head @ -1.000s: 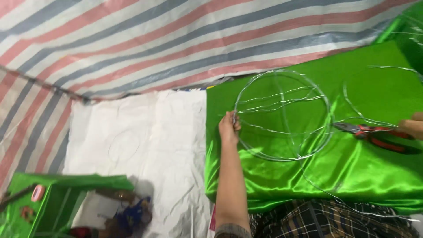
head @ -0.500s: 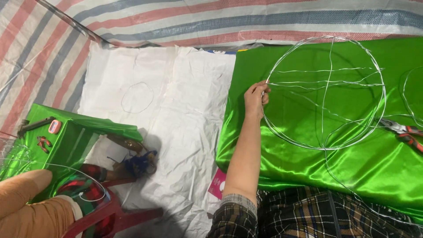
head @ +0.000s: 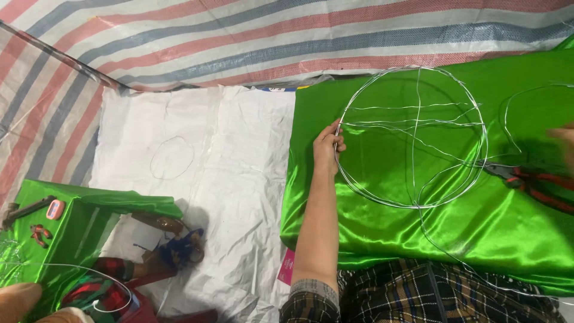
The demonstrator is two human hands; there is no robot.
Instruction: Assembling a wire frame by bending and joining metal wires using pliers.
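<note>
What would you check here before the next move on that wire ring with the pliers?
1. Left hand grips the wire hoop at its left rim: ok.
2. Hoop lies flat on the green satin cloth: ok.
3. Red-handled pliers within reach, lying beside the hoop's right edge: ok.
4. Right hand has a grip on the pliers: cannot tell, it is blurred at the picture's edge.
5. Loose wire tail trails off the hoop toward the lap, free to snag: not ok.
</note>
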